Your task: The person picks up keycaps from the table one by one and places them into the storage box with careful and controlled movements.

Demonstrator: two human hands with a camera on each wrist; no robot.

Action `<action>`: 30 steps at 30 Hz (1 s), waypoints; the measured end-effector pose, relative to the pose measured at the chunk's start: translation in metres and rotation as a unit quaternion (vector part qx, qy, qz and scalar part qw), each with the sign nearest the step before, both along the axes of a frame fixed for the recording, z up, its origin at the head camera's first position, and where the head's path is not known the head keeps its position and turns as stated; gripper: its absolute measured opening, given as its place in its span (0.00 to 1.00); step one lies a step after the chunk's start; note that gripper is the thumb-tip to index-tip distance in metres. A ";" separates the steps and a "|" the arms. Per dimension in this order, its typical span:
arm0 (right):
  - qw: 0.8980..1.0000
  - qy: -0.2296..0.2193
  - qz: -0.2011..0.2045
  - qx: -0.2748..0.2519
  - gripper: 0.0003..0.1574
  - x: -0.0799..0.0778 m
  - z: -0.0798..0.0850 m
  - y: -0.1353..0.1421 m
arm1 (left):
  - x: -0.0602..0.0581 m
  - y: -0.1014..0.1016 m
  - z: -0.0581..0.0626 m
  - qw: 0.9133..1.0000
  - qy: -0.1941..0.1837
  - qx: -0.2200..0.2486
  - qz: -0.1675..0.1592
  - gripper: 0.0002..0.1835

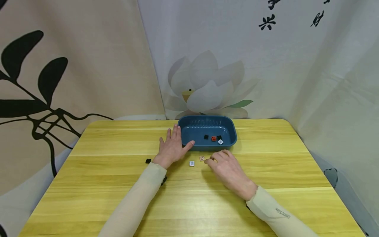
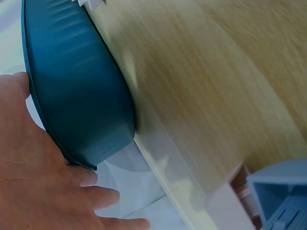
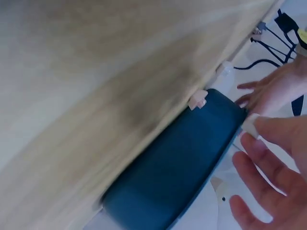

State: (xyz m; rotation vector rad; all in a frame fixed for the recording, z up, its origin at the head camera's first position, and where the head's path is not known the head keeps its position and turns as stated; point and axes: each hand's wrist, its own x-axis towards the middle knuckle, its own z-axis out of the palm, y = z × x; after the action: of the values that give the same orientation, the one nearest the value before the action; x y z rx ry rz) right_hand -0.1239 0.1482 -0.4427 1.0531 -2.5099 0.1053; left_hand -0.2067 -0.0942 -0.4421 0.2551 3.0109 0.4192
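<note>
My left hand [image 1: 171, 149] is spread at the left end of a dark blue rectangular tray [image 1: 204, 148]. Its thumb meets the front rim, and the straight fingers lie along the left end. My right hand [image 1: 226, 169] is low in front of the tray; in the right wrist view its thumb and index finger pinch a small white keycap [image 3: 250, 125], which the fingers hide in the head view. Left of those fingertips lie an orange-pink keycap [image 1: 202, 158] and a white keycap [image 1: 191, 163]. Inside the tray are a red keycap [image 1: 214, 138], another white keycap [image 1: 220, 142] and two black ones.
A black keycap [image 1: 148, 161] lies on the wooden table [image 1: 118, 141], left of my left wrist. The tray stands by the table's back edge, against a printed cloth [image 1: 266, 82]. A hollow blue-grey piece [image 2: 283, 191] looms close to the left wrist camera.
</note>
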 end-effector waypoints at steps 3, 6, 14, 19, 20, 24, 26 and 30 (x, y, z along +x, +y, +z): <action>1.000 0.014 -0.004 -0.028 0.16 -0.002 0.005 0.002 | 0.000 0.000 -0.001 1.000 0.001 0.001 0.001 0.57; 0.998 0.030 -0.010 -0.055 0.16 -0.004 0.010 0.004 | 0.000 0.000 -0.001 1.000 -0.001 0.002 0.001 0.57; 0.990 0.074 -0.034 -0.119 0.13 -0.014 0.019 0.010 | 0.002 0.000 0.001 1.000 -0.001 0.005 0.002 0.57; 0.986 0.074 -0.041 -0.146 0.12 -0.020 0.023 0.011 | 0.002 0.000 0.001 1.000 -0.003 0.007 0.001 0.57; 0.985 0.075 -0.042 -0.150 0.12 -0.022 0.024 0.011 | 0.002 0.000 0.001 1.000 -0.005 0.007 0.001 0.57; 0.983 0.077 -0.052 -0.160 0.15 -0.030 0.025 0.012 | 0.001 0.000 0.001 1.000 -0.007 0.006 0.001 0.57; 0.982 0.077 -0.060 -0.162 0.16 -0.035 0.025 0.012 | 0.001 0.000 0.001 1.000 -0.007 0.005 0.001 0.57; 0.983 0.062 -0.080 -0.156 0.18 -0.047 0.025 0.012 | 0.001 0.000 0.001 1.000 -0.005 0.003 0.002 0.57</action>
State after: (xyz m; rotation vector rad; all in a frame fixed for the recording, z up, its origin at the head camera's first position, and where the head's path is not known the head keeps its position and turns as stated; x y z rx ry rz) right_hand -0.1705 0.1605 -0.4180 0.7070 -2.3558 0.3615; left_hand -0.2061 -0.0938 -0.4415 0.2467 3.0019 0.4286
